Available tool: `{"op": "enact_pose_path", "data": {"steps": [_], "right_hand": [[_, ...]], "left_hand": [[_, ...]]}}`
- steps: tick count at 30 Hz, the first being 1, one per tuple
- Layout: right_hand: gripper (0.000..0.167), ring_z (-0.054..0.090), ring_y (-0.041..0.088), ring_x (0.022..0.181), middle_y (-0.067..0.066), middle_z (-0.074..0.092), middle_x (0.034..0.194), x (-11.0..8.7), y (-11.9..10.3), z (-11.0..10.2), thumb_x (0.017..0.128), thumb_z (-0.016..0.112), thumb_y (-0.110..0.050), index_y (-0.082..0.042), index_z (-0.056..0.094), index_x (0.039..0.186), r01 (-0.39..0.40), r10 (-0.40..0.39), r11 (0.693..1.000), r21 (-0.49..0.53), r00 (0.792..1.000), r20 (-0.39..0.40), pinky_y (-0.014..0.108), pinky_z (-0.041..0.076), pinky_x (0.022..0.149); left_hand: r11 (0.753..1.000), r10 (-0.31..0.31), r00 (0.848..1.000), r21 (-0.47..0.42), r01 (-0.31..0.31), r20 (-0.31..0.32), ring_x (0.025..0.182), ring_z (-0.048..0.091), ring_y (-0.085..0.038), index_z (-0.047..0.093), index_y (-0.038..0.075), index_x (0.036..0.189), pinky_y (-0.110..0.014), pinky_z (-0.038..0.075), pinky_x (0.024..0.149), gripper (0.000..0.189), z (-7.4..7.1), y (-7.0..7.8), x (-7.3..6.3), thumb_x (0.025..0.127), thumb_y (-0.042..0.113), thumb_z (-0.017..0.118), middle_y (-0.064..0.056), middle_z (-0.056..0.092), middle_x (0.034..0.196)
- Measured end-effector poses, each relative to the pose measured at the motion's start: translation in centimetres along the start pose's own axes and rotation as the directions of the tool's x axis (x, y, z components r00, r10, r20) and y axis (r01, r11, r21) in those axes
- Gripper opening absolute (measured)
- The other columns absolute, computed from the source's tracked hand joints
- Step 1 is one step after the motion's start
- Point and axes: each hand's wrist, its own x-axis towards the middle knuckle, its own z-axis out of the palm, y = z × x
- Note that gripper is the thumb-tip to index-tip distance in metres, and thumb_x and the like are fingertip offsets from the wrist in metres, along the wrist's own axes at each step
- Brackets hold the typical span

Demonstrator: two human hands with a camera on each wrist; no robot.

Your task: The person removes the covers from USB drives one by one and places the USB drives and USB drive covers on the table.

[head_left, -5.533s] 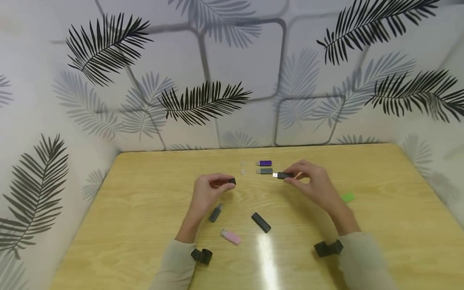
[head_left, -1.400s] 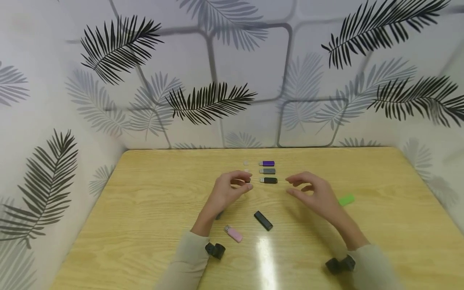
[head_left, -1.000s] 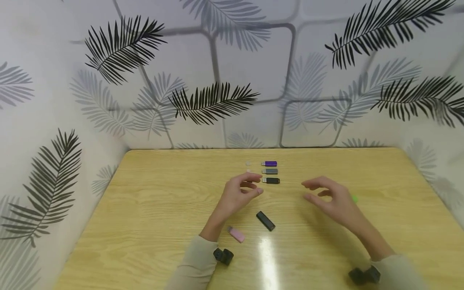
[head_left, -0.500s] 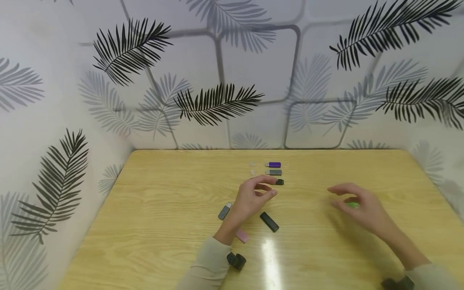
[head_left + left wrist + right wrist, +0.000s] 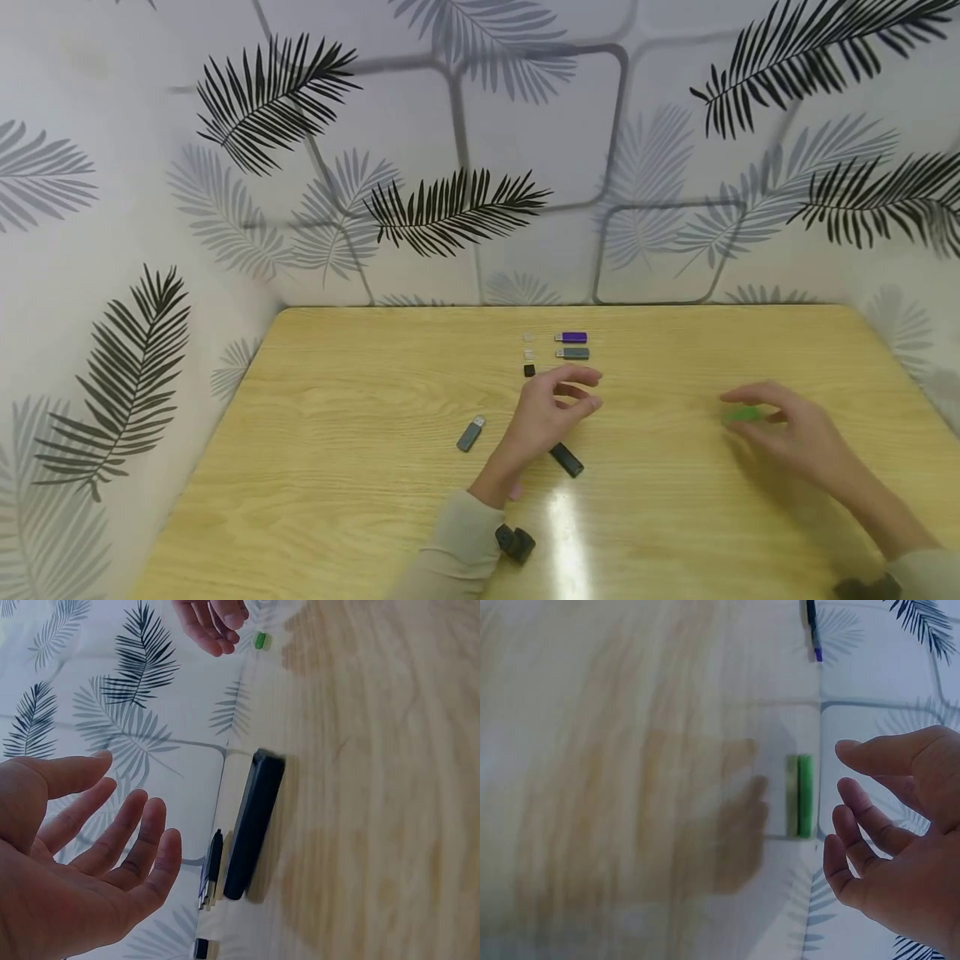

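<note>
My right hand (image 5: 798, 433) is over a green USB stick (image 5: 744, 415) on the right of the table, its thumb and fingers spread. In the right wrist view the green stick (image 5: 805, 796) lies apart from the fingertips. My left hand (image 5: 543, 417) hovers mid-table with loosely bent fingers, holding nothing. It hides the black USB stick, which appears in the left wrist view as a thin dark stick (image 5: 215, 856). Behind that hand, a purple USB stick (image 5: 574, 337) and a grey one (image 5: 573, 354) lie in line. A small black cap (image 5: 529, 370) sits to their left.
Two clear caps, one (image 5: 528, 355) nearer and one (image 5: 528, 337) farther, lie beside the row. A second grey USB stick (image 5: 471, 433), a long black stick (image 5: 567, 460) and a mostly hidden pink USB stick (image 5: 515, 491) lie nearer. A patterned wall backs the table (image 5: 337, 467).
The right hand has released the black USB stick below the grey one and moved right to the green stick. The left hand has set down the black cap and shifted right.
</note>
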Motion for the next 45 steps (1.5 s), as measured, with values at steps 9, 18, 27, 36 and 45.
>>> {"op": "enact_pose_path", "data": {"steps": [9, 18, 27, 36, 45], "right_hand": [[0.042, 0.046, -0.019, 0.103, 0.012, 0.071, 0.109, -0.8, 2.1, -0.6, 0.072, 0.086, 0.007, -0.008, 0.075, 0.109, -0.031, 0.033, 0.997, -0.071, 0.999, 0.033, 0.009, 0.048, 0.076], [0.035, 0.059, -0.003, 0.094, 0.012, 0.074, 0.102, -0.9, 2.7, -0.7, 0.074, 0.086, 0.005, -0.006, 0.075, 0.105, -0.048, 0.054, 0.991, -0.124, 0.998, 0.045, 0.008, 0.042, 0.081], [0.03, 0.061, -0.003, 0.077, 0.01, 0.074, 0.089, -0.8, 2.1, -0.8, 0.074, 0.083, 0.01, 0.001, 0.073, 0.102, -0.1, 0.106, 0.992, -0.07, 0.991, 0.079, 0.019, 0.056, 0.064], [0.033, 0.063, -0.004, 0.077, 0.012, 0.074, 0.092, -1.3, 0.3, -0.5, 0.07, 0.085, 0.014, -0.002, 0.076, 0.098, 0.0, 0.0, 1.0, 0.015, 1.0, 0.017, 0.014, 0.055, 0.063], [0.041, 0.066, -0.001, 0.086, 0.009, 0.074, 0.097, -1.6, -2.5, 0.3, 0.067, 0.083, 0.019, -0.003, 0.076, 0.101, 0.087, -0.084, 0.992, 0.096, 0.996, -0.031, 0.014, 0.055, 0.067]], "left_hand": [[1.0, 0.001, 0.999, -0.012, -0.001, 0.044, 0.1, 0.07, -0.024, 0.071, 0.005, 0.122, -0.02, 0.056, 0.079, 0.028, 1.9, 0.2, 0.5, 0.095, 0.005, 0.073, -0.017, 0.07, 0.121], [0.999, -0.022, 0.997, -0.04, 0.025, 0.073, 0.094, 0.068, -0.009, 0.073, 0.005, 0.12, -0.02, 0.057, 0.075, 0.026, 4.1, 0.2, 1.1, 0.094, 0.007, 0.075, -0.012, 0.071, 0.121], [0.995, -0.069, 0.993, -0.065, 0.076, 0.097, 0.091, 0.066, -0.006, 0.073, 0.005, 0.119, -0.019, 0.056, 0.073, 0.025, 6.7, -0.1, 1.9, 0.094, 0.009, 0.076, -0.001, 0.072, 0.118], [0.992, -0.085, 0.991, -0.085, 0.094, 0.105, 0.088, 0.065, -0.002, 0.074, 0.005, 0.118, -0.019, 0.056, 0.074, 0.026, 8.6, 0.2, 1.9, 0.093, 0.008, 0.077, 0.004, 0.072, 0.115], [0.995, -0.032, 0.992, -0.084, 0.043, 0.126, 0.088, 0.068, -0.003, 0.072, 0.001, 0.119, -0.017, 0.056, 0.078, 0.025, 9.3, -0.1, 1.9, 0.094, 0.006, 0.075, -0.011, 0.073, 0.118]]}}
